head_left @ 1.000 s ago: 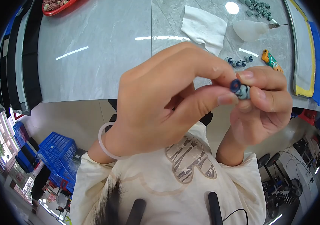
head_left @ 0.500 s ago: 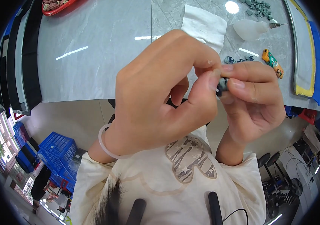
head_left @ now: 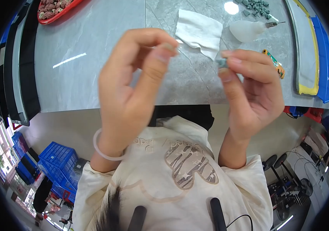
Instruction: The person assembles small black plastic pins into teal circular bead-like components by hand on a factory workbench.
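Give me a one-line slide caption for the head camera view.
Right hand pinches a small grey part; left hand pinches something thin above a grey table.

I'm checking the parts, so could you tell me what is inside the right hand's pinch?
A small grey-green piece shows between the right hand's thumb and forefinger. Only its end is visible; the fingers cover the rest, so its shape cannot be told.
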{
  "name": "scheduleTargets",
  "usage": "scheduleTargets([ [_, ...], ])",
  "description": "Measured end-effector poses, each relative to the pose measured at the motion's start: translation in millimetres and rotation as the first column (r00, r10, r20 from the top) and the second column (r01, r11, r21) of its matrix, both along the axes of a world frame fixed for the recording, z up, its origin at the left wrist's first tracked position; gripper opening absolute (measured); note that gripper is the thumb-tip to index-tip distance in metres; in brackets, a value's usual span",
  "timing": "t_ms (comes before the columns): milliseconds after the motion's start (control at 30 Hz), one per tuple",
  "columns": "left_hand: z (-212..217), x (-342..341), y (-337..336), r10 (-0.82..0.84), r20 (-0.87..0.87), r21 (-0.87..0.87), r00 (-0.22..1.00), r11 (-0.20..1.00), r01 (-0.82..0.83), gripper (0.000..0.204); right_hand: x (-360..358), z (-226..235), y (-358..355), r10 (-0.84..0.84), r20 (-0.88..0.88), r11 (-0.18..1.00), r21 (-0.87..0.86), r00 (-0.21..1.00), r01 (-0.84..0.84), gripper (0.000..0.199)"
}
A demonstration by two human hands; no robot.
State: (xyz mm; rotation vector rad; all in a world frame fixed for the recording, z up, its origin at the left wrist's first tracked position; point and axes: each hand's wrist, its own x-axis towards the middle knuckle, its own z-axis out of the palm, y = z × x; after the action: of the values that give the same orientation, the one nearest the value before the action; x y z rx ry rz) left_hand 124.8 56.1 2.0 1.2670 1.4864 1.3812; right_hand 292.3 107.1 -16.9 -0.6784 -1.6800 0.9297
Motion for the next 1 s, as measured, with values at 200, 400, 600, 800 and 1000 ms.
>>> scheduleTargets([
  [200,-12,-12,-19,-0.008,-0.137,-0.025,0.991,1.000,0.005,0.006,17,0,-5,-0.145,-0.003,0.987,-0.074,0.989,0.144,0.024],
  [400,-17,-8,-51,-0.195,-0.383,0.210,0.903,0.933,0.291,0.020,40,-1,-16,-0.229,0.070,0.966,-0.105,0.971,0.236,0.023],
  [600,-98,36,-76,-0.524,-0.607,-0.031,0.598,0.767,0.640,0.009,51,0,-30,-0.225,0.052,0.966,-0.116,0.973,0.229,0.023],
  [800,-151,49,-56,-0.535,-0.723,-0.230,0.437,0.783,0.578,0.010,58,-1,-40,-0.199,0.064,0.978,-0.054,0.978,0.202,0.021],
  [1000,-153,62,-59,-0.425,-0.896,-0.242,0.131,0.713,0.658,0.012,64,2,-44,-0.196,0.199,0.976,-0.053,0.960,0.210,0.019],
])
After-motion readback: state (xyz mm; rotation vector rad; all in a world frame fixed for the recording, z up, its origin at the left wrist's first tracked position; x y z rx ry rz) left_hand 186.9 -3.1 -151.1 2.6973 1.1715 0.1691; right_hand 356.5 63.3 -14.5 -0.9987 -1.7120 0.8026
